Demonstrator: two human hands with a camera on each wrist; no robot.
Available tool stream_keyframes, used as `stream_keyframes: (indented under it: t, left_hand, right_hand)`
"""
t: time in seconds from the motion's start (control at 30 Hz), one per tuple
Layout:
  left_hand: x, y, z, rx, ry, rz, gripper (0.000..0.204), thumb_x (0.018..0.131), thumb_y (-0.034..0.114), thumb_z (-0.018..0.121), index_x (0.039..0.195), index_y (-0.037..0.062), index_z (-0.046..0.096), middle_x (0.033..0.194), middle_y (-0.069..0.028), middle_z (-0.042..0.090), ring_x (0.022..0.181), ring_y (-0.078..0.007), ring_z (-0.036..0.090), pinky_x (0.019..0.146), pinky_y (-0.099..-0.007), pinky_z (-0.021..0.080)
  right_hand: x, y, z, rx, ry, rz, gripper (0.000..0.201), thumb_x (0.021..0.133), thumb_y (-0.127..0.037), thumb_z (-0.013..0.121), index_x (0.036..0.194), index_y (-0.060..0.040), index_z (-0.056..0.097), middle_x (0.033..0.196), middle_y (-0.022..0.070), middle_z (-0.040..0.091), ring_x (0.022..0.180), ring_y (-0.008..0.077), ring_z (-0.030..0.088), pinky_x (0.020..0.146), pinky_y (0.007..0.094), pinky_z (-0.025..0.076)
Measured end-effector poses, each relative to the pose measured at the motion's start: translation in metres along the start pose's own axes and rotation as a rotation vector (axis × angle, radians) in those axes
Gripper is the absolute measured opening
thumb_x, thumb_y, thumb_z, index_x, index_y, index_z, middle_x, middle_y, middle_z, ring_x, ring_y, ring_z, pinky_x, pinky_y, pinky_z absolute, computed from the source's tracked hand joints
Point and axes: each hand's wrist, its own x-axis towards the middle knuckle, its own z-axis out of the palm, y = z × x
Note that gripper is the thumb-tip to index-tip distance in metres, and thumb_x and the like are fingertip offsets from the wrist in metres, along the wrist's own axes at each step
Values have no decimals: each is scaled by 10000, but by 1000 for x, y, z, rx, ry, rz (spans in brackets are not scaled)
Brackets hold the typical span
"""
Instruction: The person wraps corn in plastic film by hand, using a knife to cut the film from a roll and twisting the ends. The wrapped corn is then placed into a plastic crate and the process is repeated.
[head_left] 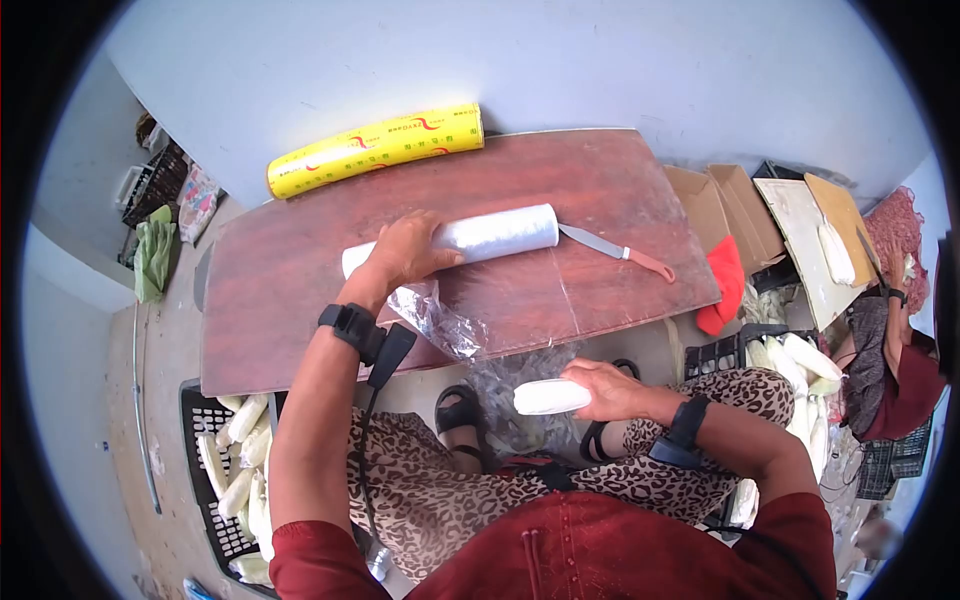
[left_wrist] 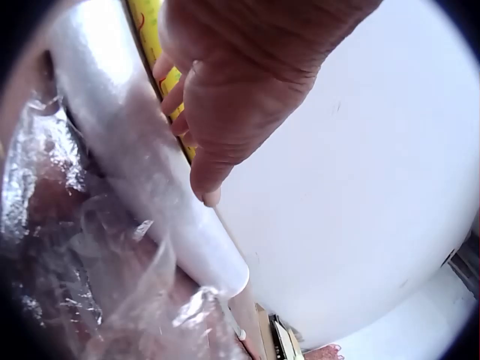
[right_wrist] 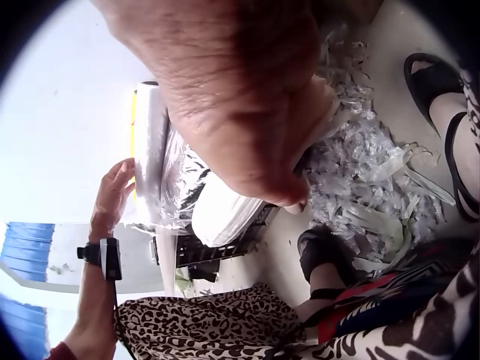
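Observation:
My left hand rests over a roll of clear plastic wrap that lies across the reddish-brown table. In the left wrist view its fingers and thumb lie along the roll. A loose crinkled end of film trails off the roll toward the table's near edge. Over my lap, just off that edge, my right hand grips a pale ear of corn by one end. The right wrist view shows the corn's lengthwise rows, with its other end hidden behind the hand.
A yellow printed roll lies at the table's back edge. A knife with a reddish handle is on the right. Crates of corn stand at left and right. Plastic scraps cover the floor. Another person sits at far right.

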Motion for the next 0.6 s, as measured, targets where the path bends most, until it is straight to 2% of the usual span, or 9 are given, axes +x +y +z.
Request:
stream_keyframes:
  t: [0.13,0.27,0.33,0.53,0.6]
  left_hand:
    - [8,-2,1,-1,-43,2,672,721,366,766,1250,10,553,1196,-233,593,1156,-371,548,989,-402,440]
    - [13,-4,2,58,-71,39,687,689,334,776,1255,17,547,1214,-227,585,1168,-387,532,1004,-430,419]
    - [13,-3,4,103,-49,67,689,672,315,785,1249,21,550,1226,-219,577,1184,-390,517,1012,-453,404]
    - [23,-3,-1,167,160,154,645,663,230,794,1231,44,551,1171,-171,566,1157,-350,501,999,-457,370]
    - [30,-3,9,148,293,240,588,665,198,799,1188,66,565,1118,-153,576,1105,-330,517,973,-451,364]
  right_hand:
    - [5,-3,-1,-54,-80,27,434,732,-144,701,1129,-48,554,1119,103,553,1095,284,553,906,424,432]
    - [8,-10,-5,-99,-158,92,447,761,-173,689,1167,-69,535,1163,89,534,1145,269,524,955,449,364]
    - [9,-10,-4,-114,-139,92,453,762,-170,690,1173,-68,529,1167,90,532,1139,273,526,953,454,362]
    - [19,-17,-7,-117,-74,73,491,769,-162,684,1211,-46,504,1182,110,529,1134,289,527,930,457,380]
    - [24,-16,-7,-140,-48,77,494,772,-160,679,1217,-39,503,1188,118,528,1129,298,529,918,460,390]
